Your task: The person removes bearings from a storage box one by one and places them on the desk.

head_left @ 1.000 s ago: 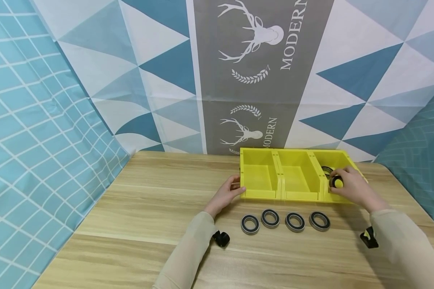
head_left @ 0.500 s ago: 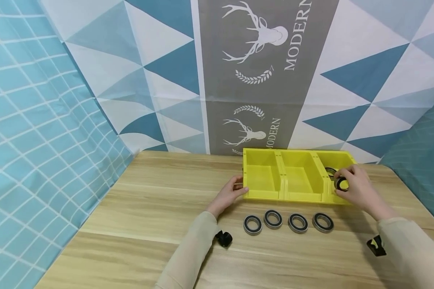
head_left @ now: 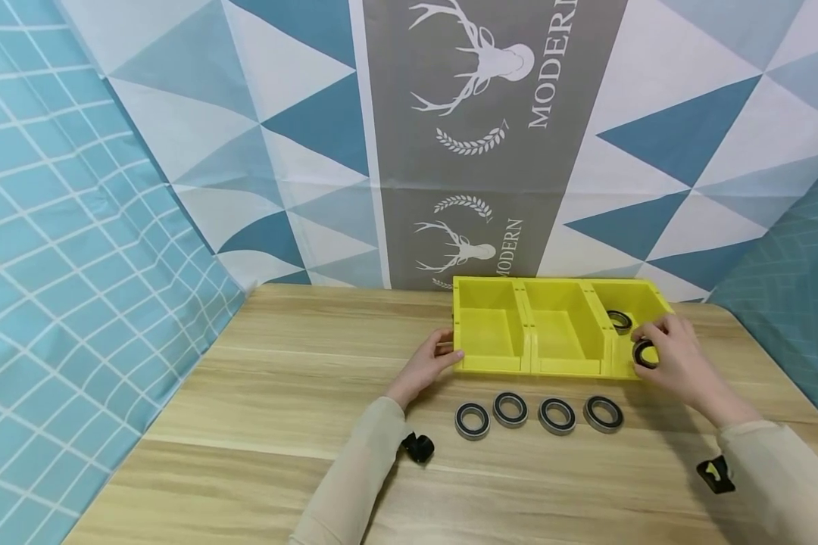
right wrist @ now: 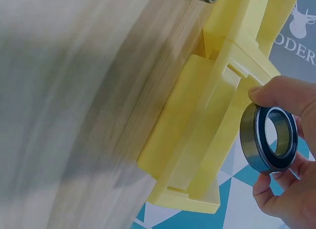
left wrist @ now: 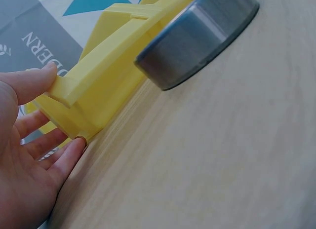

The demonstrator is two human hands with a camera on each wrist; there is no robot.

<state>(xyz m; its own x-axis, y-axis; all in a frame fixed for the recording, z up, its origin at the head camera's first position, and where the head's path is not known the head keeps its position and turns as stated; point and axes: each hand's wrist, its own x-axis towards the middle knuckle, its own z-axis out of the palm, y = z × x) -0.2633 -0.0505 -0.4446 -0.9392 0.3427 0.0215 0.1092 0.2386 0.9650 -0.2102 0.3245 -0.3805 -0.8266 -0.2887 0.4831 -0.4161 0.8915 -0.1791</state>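
Note:
My right hand [head_left: 682,363] pinches a ball bearing [right wrist: 249,135] between thumb and fingers, above the front of the right compartment of a yellow three-compartment bin [head_left: 494,365]. Black seals and a shiny steel outer ring show on this bearing in the right wrist view. Another bearing [head_left: 627,322] lies farther back inside that same compartment. At the bin's left front corner, my left hand [head_left: 424,371] grips the wall, thumb on the front rim and fingers against the side. Several more bearings lie flat in a row before the bin, the leftmost bearing [head_left: 460,422] nearest my left wrist.
The bin stands on a wooden table [head_left: 266,409] near its back edge, close to a patterned cloth backdrop [head_left: 313,151]. Its left and middle compartments hold no bearings. Black wrist devices, such as the left wrist device [head_left: 419,448], hang at both sleeves.
My right hand has drawn the pinched bearing slightly right and toward me, away from the bearing in the compartment. The left hand stays at the bin's corner, and the row is unchanged.

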